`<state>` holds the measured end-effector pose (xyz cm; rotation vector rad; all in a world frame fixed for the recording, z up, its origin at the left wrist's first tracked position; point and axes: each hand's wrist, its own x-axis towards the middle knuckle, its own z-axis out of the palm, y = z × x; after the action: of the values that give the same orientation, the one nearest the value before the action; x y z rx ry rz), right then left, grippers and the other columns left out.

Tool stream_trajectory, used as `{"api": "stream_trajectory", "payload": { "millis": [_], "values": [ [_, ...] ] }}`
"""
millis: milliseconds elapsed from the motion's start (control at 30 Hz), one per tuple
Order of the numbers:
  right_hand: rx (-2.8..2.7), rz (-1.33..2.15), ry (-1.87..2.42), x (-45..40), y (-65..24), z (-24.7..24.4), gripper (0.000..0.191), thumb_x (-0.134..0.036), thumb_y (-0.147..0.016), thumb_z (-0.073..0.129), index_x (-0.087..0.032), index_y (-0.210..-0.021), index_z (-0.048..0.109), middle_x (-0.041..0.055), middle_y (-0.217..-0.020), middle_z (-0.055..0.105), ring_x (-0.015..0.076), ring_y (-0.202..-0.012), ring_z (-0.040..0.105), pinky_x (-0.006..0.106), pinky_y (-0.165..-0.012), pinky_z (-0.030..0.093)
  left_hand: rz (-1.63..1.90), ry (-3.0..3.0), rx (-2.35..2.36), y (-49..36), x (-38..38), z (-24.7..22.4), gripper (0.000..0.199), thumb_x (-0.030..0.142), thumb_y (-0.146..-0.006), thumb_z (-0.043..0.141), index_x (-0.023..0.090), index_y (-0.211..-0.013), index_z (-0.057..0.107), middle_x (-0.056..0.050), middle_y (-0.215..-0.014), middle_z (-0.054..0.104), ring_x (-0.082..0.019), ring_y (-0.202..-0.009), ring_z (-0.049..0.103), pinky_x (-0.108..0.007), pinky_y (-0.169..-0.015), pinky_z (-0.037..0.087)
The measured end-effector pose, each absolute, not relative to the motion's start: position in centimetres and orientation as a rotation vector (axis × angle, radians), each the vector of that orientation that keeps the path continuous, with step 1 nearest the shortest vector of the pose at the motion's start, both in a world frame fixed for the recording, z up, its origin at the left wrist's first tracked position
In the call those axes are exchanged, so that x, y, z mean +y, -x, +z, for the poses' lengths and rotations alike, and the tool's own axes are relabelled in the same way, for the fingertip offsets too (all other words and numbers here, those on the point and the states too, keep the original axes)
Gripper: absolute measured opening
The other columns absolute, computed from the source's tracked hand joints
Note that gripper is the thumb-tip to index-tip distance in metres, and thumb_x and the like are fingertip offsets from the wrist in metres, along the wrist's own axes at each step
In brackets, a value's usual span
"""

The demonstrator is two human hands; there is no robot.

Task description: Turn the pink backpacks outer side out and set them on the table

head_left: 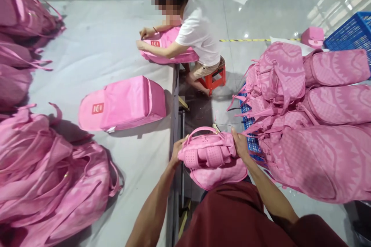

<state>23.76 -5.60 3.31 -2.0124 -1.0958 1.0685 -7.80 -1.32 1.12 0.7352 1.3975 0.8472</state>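
Between my two hands is a pink backpack, held close in front of my dark red shirt, its carry handle on top and its padded straps facing up. My left hand grips its left side by the table edge. On the opposite side my right hand clasps the upper corner; its fingertips are partly hidden. Nearest on the table lies a pink bag with a red label, lying flat. Across the table corner, a co-worker in a white shirt has both hands on another pink bag.
Pink backpacks are heaped on the left of the pale-covered table. To my right, more patterned backpacks are piled over a blue crate. The co-worker sits on a red stool. Another blue crate stands at far right.
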Motion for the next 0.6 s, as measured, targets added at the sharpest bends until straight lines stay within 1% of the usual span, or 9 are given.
{"api": "stream_trajectory", "payload": {
  "millis": [133,200,267,333,400,433,500,533,600],
  "values": [
    [-1.126,0.995,2.035,-2.8,-22.4,0.0,0.087,-0.103,-0.094,0.017,-0.029,-0.052,0.036,0.0019,-0.052,0.037,0.0172,-0.059,0.037,0.035,-0.057,0.026,0.893,-0.666,1.443,7.5,-4.2,-0.8,0.068,0.076,-0.051,0.099,0.016,-0.065,0.069,0.002,-0.061,0.056,-0.012,-0.063,0.039,-0.025,-0.058,0.033],
    [-1.212,0.962,2.047,-2.0,-22.6,-0.5,0.085,-0.096,-0.099,0.013,-0.029,-0.054,0.038,0.0036,-0.055,0.044,0.0177,-0.06,0.041,0.035,-0.06,0.029,0.906,-0.669,1.448,7.6,-5.7,-0.9,0.069,0.079,-0.056,0.096,0.018,-0.061,0.064,0.003,-0.058,0.053,-0.011,-0.061,0.037,-0.025,-0.057,0.032],
    [-1.372,0.895,2.092,-1.9,-23.8,-0.4,0.082,-0.088,-0.104,0.014,-0.027,-0.058,0.045,0.0068,-0.061,0.056,0.0195,-0.064,0.051,0.034,-0.066,0.034,0.907,-0.667,1.469,7.9,-7.5,-0.6,0.071,0.083,-0.063,0.092,0.019,-0.06,0.062,0.003,-0.057,0.052,-0.013,-0.061,0.041,-0.026,-0.057,0.032],
    [-1.523,0.811,2.124,-3.3,-25.8,-0.1,0.075,-0.08,-0.106,0.024,-0.025,-0.072,0.061,0.0109,-0.078,0.07,0.0229,-0.078,0.063,0.033,-0.076,0.042,0.892,-0.66,1.503,8.0,-9.8,-0.2,0.073,0.089,-0.067,0.087,0.019,-0.062,0.065,0.001,-0.058,0.056,-0.017,-0.066,0.05,-0.028,-0.06,0.037],
    [-1.587,0.741,2.125,-6.3,-28.1,0.1,0.064,-0.076,-0.104,0.038,-0.023,-0.1,0.073,0.0152,-0.106,0.08,0.0274,-0.101,0.071,0.036,-0.091,0.049,0.884,-0.625,1.53,7.5,-12.6,0.0,0.077,0.094,-0.068,0.082,0.017,-0.069,0.072,-0.003,-0.064,0.065,-0.022,-0.076,0.06,-0.031,-0.066,0.043],
    [-1.57,0.708,2.137,-8.4,-29.1,0.0,0.065,-0.077,-0.101,0.044,-0.021,-0.117,0.075,0.0177,-0.121,0.079,0.0302,-0.114,0.071,0.039,-0.099,0.051,0.892,-0.583,1.527,7.0,-14.0,-0.1,0.081,0.097,-0.067,0.081,0.016,-0.072,0.075,-0.005,-0.068,0.07,-0.024,-0.08,0.063,-0.032,-0.07,0.046],
    [-1.409,0.637,2.218,-13.3,-30.5,-0.5,0.081,-0.08,-0.094,0.052,-0.016,-0.141,0.07,0.0237,-0.143,0.073,0.0363,-0.133,0.067,0.045,-0.11,0.051,0.918,-0.452,1.472,5.5,-16.9,-0.5,0.086,0.099,-0.061,0.082,0.015,-0.078,0.079,-0.008,-0.075,0.076,-0.026,-0.083,0.066,-0.034,-0.075,0.05],
    [-1.262,0.618,2.273,-15.8,-30.8,-0.8,0.089,-0.083,-0.091,0.054,-0.014,-0.145,0.068,0.0263,-0.145,0.071,0.0386,-0.136,0.066,0.046,-0.11,0.053,0.93,-0.377,1.427,4.6,-18.2,-0.7,0.086,0.098,-0.058,0.084,0.015,-0.081,0.081,-0.009,-0.077,0.077,-0.026,-0.084,0.068,-0.035,-0.077,0.051],
    [-0.976,0.647,2.327,-19.7,-30.5,-1.3,0.096,-0.088,-0.088,0.052,-0.009,-0.138,0.072,0.0292,-0.129,0.077,0.0413,-0.126,0.072,0.046,-0.097,0.059,0.948,-0.254,1.331,2.9,-20.4,-1.1,0.083,0.093,-0.056,0.09,0.017,-0.089,0.083,-0.01,-0.082,0.08,-0.028,-0.087,0.072,-0.036,-0.079,0.054]
  ]
}}
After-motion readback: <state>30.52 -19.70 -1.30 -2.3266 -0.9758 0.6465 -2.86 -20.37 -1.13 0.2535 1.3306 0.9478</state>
